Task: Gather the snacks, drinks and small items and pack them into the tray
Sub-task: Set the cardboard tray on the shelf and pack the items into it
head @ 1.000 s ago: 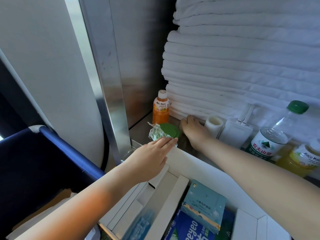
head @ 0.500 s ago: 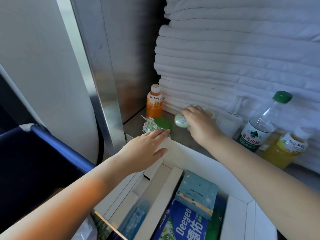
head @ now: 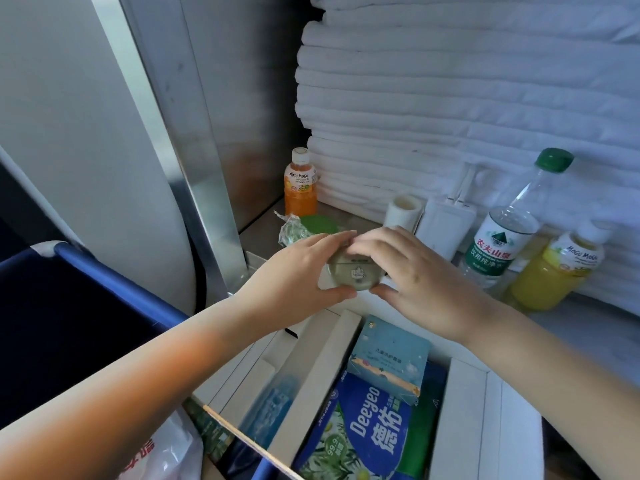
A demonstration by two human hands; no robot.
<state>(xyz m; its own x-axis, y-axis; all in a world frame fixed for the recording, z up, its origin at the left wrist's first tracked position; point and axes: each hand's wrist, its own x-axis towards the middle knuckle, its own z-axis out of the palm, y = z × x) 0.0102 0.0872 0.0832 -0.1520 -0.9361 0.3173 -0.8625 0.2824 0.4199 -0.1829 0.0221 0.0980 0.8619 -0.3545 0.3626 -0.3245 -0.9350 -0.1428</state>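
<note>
My left hand [head: 298,275] and my right hand [head: 419,282] together hold a small round pale-green case [head: 353,274] above the far edge of the white tray [head: 485,410]. The left thumb is under it, and the right fingers curl over its top. The tray holds a blue Deeyeo wipes pack [head: 360,431] and a light-blue box [head: 388,358]. On the metal shelf behind stand an orange Mogu Mogu bottle [head: 300,188], a green wrapped snack [head: 304,228], a white roll [head: 403,210], a white charger [head: 446,223], a water bottle [head: 509,230] and a yellow Mogu Mogu bottle [head: 554,271].
Stacked white towels [head: 450,98] fill the back of the shelf. A metal post [head: 194,168] and a white wall stand to the left. A blue-railed cart edge [head: 104,275] lies lower left, and a white plastic bag [head: 162,452] sits at the bottom.
My right hand lifted the round green case off the shelf and drew it toward me. My left hand rose to meet it and now grips it too.
</note>
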